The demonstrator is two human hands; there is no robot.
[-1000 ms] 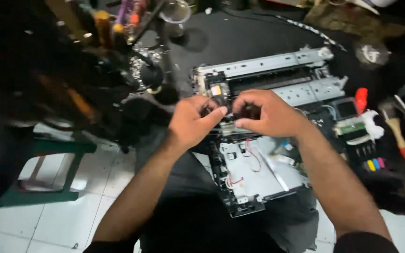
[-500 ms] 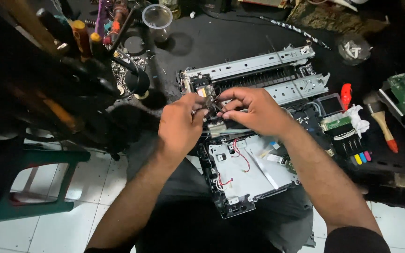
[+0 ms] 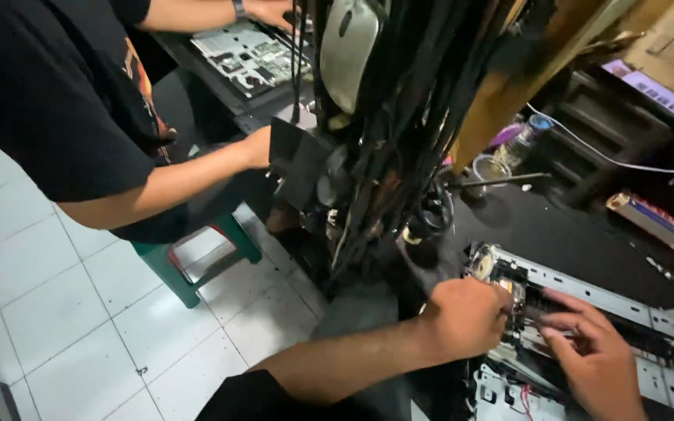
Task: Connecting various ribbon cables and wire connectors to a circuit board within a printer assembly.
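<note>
1. The opened printer chassis [image 3: 610,312] lies on the dark surface [image 3: 555,226] at the lower right, its long axis running from the upper left down toward the right edge of the view.
2. It is one unit: a long grey metal frame rail with holes, a black roller section below it, and a pale base plate with red wires at the bottom edge.
3. At its left end sits a small black block with a brass-coloured part [image 3: 509,288].
4. The left hand [image 3: 466,316] is curled into a closed grip on that block's left side, knuckles up.
5. The right hand [image 3: 594,359] lies just right of it, fingers [image 3: 567,300] stretched along the roller section and touching it; I cannot tell whether they pinch anything.
6. Two hands of a co-worker show at the upper left: one [image 3: 257,146] by a black panel, one [image 3: 271,12] at a circuit board [image 3: 247,54].
7. One green stool [image 3: 196,269] stands on the white tiled floor.
8. A thick bundle of black cables [image 3: 399,117] hangs in the middle.
</note>
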